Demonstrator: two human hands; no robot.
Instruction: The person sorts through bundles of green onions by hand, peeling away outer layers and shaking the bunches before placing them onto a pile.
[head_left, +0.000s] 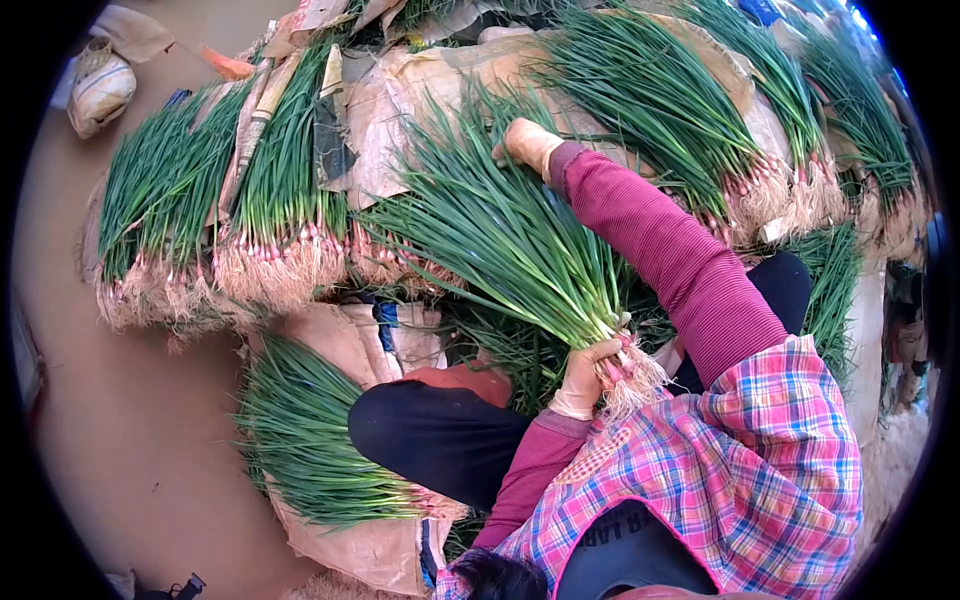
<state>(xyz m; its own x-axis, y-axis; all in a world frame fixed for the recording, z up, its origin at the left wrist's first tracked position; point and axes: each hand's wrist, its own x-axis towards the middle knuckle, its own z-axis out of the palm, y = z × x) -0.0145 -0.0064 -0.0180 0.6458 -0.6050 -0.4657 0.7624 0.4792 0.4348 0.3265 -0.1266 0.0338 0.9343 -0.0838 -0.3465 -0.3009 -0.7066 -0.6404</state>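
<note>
My left hand [585, 380], in a pale glove, is closed around a bunch of spring onions [520, 240] just above its pink bulbs and pale roots. The long green leaves fan out away from me, toward the upper left. My right hand [530, 145], gloved too, is at the far end of the bunch, over the leaf tips. Its fingers look curled in; what lies inside them is hidden. Below the left hand, the roots [632, 385] hang against the plaid shirt.
Bundled spring onions [290, 180] lie in a row at the left, roots toward me. More bundles [660, 100] rest on sacking at the upper right. Another pile [310, 430] is beside my left knee [430, 430]. A tied sack [100, 88] stands on the brown floor [160, 430].
</note>
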